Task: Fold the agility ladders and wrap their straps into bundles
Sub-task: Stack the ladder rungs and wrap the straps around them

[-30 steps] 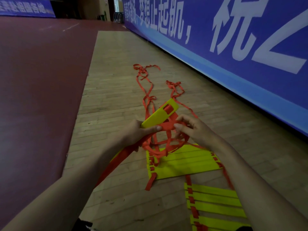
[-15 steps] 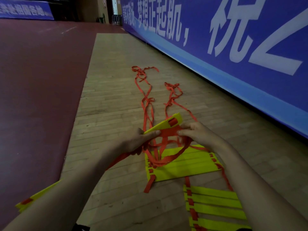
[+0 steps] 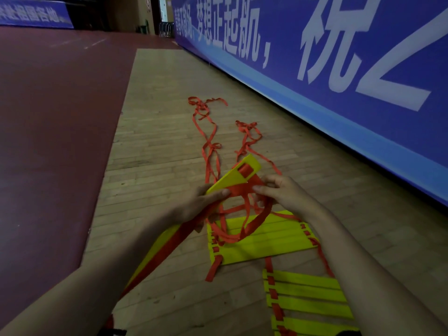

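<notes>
Firmly, your left hand [image 3: 197,206] gripped the flat yellow plastic rung [image 3: 228,179]. Your right hand [image 3: 284,194] pinched the orange webbing strap [image 3: 238,191] just beside it.

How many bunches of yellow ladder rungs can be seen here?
3. One bundle is gripped in the left hand; one folded stack lies on the floor ahead; one spread-out set sits lower right, cut by the frame.

Wood-plank floor [image 3: 155,166]: folded yellow ladder rungs [image 3: 278,243] near, tangled red straps [image 3: 214,146] trailing beyond.
</notes>
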